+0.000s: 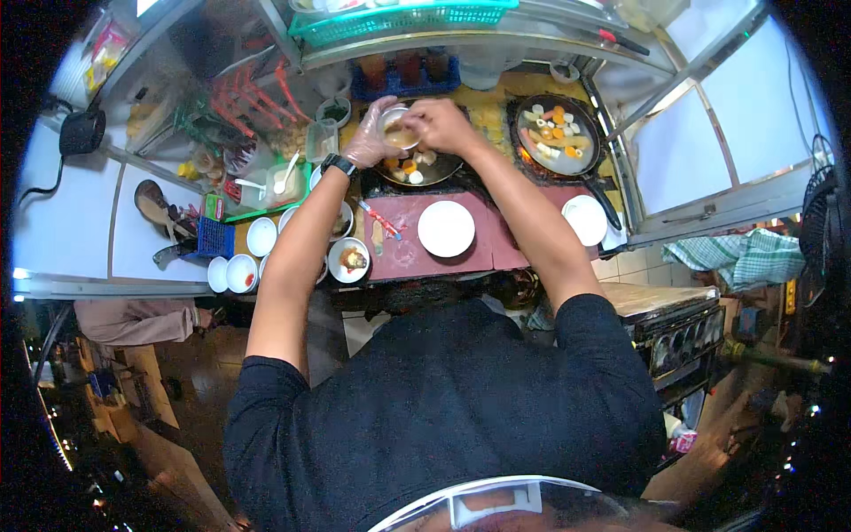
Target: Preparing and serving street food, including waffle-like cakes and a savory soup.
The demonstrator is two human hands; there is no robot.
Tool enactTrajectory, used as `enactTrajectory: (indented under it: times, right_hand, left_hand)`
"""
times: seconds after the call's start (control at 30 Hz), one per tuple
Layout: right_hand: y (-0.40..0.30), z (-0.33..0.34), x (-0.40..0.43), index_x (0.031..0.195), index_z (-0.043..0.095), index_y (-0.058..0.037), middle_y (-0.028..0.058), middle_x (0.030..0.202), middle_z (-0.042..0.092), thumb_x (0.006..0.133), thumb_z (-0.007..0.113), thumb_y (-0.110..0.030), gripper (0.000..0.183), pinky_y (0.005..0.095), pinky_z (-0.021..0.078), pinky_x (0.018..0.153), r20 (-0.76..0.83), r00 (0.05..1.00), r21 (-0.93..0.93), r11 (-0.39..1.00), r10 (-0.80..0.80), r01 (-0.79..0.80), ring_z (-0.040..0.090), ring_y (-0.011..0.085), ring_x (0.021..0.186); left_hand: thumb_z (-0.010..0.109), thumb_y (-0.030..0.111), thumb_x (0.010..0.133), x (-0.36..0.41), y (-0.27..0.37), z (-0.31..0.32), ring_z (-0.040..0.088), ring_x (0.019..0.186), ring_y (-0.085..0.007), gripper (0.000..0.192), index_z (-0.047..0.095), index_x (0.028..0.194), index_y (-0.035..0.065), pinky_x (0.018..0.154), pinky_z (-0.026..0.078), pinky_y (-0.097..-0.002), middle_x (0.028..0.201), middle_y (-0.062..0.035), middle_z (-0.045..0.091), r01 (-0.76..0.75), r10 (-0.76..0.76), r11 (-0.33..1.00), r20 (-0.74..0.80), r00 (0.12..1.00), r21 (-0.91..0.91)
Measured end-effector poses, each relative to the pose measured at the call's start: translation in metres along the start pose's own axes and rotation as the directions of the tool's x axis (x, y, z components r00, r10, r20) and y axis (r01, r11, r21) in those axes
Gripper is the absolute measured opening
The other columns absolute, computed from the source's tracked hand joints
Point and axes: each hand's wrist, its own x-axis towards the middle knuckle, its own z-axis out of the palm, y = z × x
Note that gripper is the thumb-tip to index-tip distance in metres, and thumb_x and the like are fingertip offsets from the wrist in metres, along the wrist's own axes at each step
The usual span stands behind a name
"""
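Observation:
My left hand (364, 145), in a clear plastic glove, grips a small white bowl (400, 138) tilted over the left frying pan (440, 174). Some brownish liquid shows inside the bowl. My right hand (440, 125) has its fingers curled at the bowl's right rim; whether they pinch a spoon or other utensil is hidden. Below the bowl, orange and pale food pieces (413, 171) lie in the pan, which is partly covered by my hands. Nearer my body, a white bowl (446, 229) stands on the dark red counter mat (399, 259).
A second frying pan (557, 136) with food in liquid sits over a visible flame (525, 156), its handle (604, 207) pointing towards me. White bowls (584, 219) stand at the right. Left are several small bowls (262, 236), a green tray (249, 214) and a blue basket (216, 238).

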Motion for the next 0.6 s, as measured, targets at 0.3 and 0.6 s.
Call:
enactTrajectory:
  times: [0.3, 0.6]
  right_hand:
    - [0.015, -0.005, 0.012, 0.097, 0.074, 0.0005, 0.0118, 0.092, 0.075, 0.098, 0.057, -0.009, 0.020, 0.0311, 0.0569, 0.075, -0.115, 0.980, 0.105, 0.983, 0.163, -0.151, 0.072, 0.0189, 0.077]
    - [0.031, 0.021, 0.004, 0.099, 0.072, 0.0056, 0.0129, 0.088, 0.075, 0.096, 0.064, -0.013, 0.020, 0.0312, 0.0569, 0.074, -0.105, 0.869, 0.467, 0.796, 0.483, -0.386, 0.073, 0.0192, 0.081]
  left_hand:
    - [0.095, 0.006, 0.054, -0.004, 0.014, 0.003, 0.046, 0.134, -0.0265, 0.115, 0.031, 0.149, 0.0069, 0.115, 0.040, -0.0385, 0.143, -0.0124, 0.046, 0.064, -0.065, 0.995, 0.001, 0.998, 0.078]
    - [0.088, 0.001, 0.062, -0.006, -0.007, 0.005, 0.048, 0.133, -0.0239, 0.102, 0.034, 0.147, 0.0079, 0.114, 0.042, -0.0378, 0.140, -0.0103, 0.050, 0.019, -0.019, 0.999, -0.016, 1.000, -0.029]
